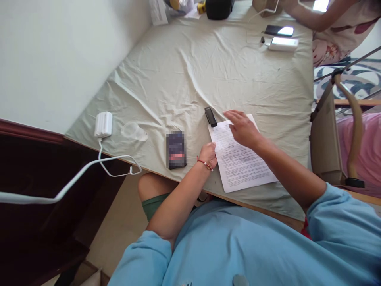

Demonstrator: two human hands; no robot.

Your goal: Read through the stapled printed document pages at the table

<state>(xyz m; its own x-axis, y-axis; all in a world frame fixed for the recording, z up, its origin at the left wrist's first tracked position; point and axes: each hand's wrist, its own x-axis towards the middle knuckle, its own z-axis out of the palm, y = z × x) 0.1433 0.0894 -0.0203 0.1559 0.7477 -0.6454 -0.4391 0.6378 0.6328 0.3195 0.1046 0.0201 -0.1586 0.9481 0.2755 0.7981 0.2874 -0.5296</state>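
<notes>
Printed sheets of paper [238, 167] lie slightly tilted on the cloth near the table's front edge. My left hand [208, 155], with a red bracelet at the wrist, has its fingers curled on the left edge of the sheets. Over their upper right part is my right hand [242, 128], palm down with the fingers stretched out; whether it presses on the paper I cannot tell. A small black stapler [210, 116] rests at the top left corner of the sheets, apart from both hands. Left of my left hand lies a phone [176, 149] with a blurred screen.
A clear plastic cup [133, 131] lies on its side by a white power adapter [103, 124] with a cable. Across the table are a black case [219, 8], a dark phone [279, 30] and a white power bank [283, 44]. Another person's arm [323, 18] reaches in beside a chair [330, 131].
</notes>
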